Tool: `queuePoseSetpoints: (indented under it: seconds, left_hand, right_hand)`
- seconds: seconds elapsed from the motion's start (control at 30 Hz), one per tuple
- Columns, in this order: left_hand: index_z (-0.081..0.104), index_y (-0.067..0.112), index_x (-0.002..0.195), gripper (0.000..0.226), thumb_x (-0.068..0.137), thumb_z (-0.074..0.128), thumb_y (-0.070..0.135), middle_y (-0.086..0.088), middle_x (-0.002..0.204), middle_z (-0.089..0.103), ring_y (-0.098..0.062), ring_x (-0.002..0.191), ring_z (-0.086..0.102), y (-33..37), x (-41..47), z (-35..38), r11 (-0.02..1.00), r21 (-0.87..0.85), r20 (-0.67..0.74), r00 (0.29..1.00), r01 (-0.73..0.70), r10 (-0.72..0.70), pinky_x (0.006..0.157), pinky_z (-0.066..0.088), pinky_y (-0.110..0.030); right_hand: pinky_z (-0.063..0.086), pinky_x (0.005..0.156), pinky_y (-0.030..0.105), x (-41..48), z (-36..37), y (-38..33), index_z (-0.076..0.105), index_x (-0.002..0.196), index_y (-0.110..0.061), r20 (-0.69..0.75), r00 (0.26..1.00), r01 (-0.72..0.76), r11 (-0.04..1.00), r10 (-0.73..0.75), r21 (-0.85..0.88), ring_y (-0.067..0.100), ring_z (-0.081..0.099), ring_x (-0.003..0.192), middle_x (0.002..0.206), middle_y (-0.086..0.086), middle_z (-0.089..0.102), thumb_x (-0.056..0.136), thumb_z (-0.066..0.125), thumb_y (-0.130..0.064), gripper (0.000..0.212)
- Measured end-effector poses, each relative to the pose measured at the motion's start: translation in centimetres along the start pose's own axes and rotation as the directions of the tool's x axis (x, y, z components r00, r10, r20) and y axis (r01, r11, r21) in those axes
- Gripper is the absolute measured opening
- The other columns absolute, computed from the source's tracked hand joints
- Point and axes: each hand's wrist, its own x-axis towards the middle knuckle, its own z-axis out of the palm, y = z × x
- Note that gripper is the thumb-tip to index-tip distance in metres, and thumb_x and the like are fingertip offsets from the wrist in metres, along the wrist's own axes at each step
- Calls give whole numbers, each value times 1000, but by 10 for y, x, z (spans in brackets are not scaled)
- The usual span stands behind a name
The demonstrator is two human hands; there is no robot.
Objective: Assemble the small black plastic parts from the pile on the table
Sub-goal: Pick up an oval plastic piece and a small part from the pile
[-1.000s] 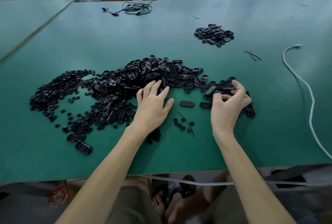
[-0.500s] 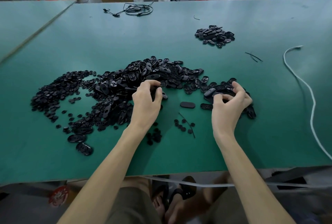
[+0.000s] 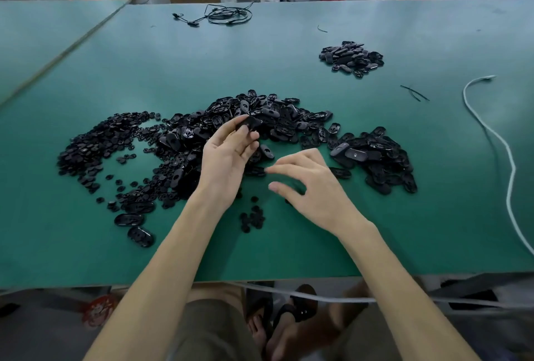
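Observation:
A wide pile of small black plastic parts (image 3: 185, 141) spreads over the green table (image 3: 289, 250): oval shells in the middle and right, small round pieces at the left. My left hand (image 3: 228, 155) is raised palm-up over the pile and pinches one black oval shell (image 3: 248, 123) between thumb and fingers. My right hand (image 3: 309, 187) hovers low over the table to the left of the right-hand heap (image 3: 375, 158), fingers spread and loosely bent, holding nothing that I can see. A few small round pieces (image 3: 252, 219) lie near the front between my wrists.
A separate small heap of black parts (image 3: 351, 58) lies at the back right. A white cord (image 3: 491, 135) runs down the right side, a coiled black cable (image 3: 225, 15) lies at the far edge, and thin black strips (image 3: 414, 92) lie nearby. Boxes and red stools stand beyond.
My left hand lifted off the pile and turned palm-up with an oval shell in its fingers. My right hand left the right heap and moved left toward the middle, fingers now spread.

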Motion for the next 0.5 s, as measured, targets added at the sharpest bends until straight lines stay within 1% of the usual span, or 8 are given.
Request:
queuePoseSetpoints:
  seconds: [0.1,0.13,0.2,0.27,0.33,0.43,0.5]
  left_hand:
    - [66,6,115,18,102,56,-1,-6,87,67,-14,80,67,1,2,-1,974,-197,21,994,111,-109,78,57,-25]
    - [64,6,115,17,101,56,0,-6,87,66,-14,79,66,1,2,-1,962,-238,27,991,134,-131,77,57,-25]
    - [62,7,117,18,101,57,1,-7,90,64,-14,78,65,-1,2,-1,944,-283,53,985,171,-162,76,56,-25]
    - [61,8,119,20,100,58,2,-7,90,64,-14,77,64,-4,1,0,951,-244,103,980,192,-171,74,56,-26]
    - [63,9,120,22,100,58,4,-6,87,65,-14,74,64,-7,1,2,966,-163,143,974,200,-177,75,57,-27]
    - [63,10,121,21,100,59,5,-6,86,65,-15,72,62,-10,1,3,966,-137,158,967,222,-200,79,56,-27]
    - [62,11,119,19,101,59,6,-5,86,65,-15,71,62,-12,2,3,964,-145,149,968,224,-202,78,56,-27]
  right_hand:
    - [38,107,24,-2,1,-2,78,121,-23,98,990,98,995,-97,-9,14,48,113,118,-12,72,95,73,-37,30]
    - [40,107,26,-3,2,-3,78,121,-22,126,984,130,991,-126,-24,14,48,114,118,-11,72,95,73,-39,31]
    - [44,106,36,-5,4,-3,77,124,-21,158,972,187,979,-172,-86,18,50,116,121,-8,71,96,72,-40,34]
    - [49,103,44,-7,6,-4,77,123,-19,164,961,247,957,-222,-155,24,53,119,123,-5,71,97,71,-39,34]
    - [51,98,48,-7,7,-6,78,120,-16,148,951,298,936,-273,-187,28,56,117,122,-1,71,97,71,-37,31]
    - [53,93,47,-7,7,-9,77,117,-12,98,951,306,935,-293,-179,28,60,111,116,0,72,97,73,-33,29]
    - [53,91,45,-7,5,-11,76,117,-11,77,956,293,941,-283,-169,26,61,110,113,-1,73,98,72,-31,28]
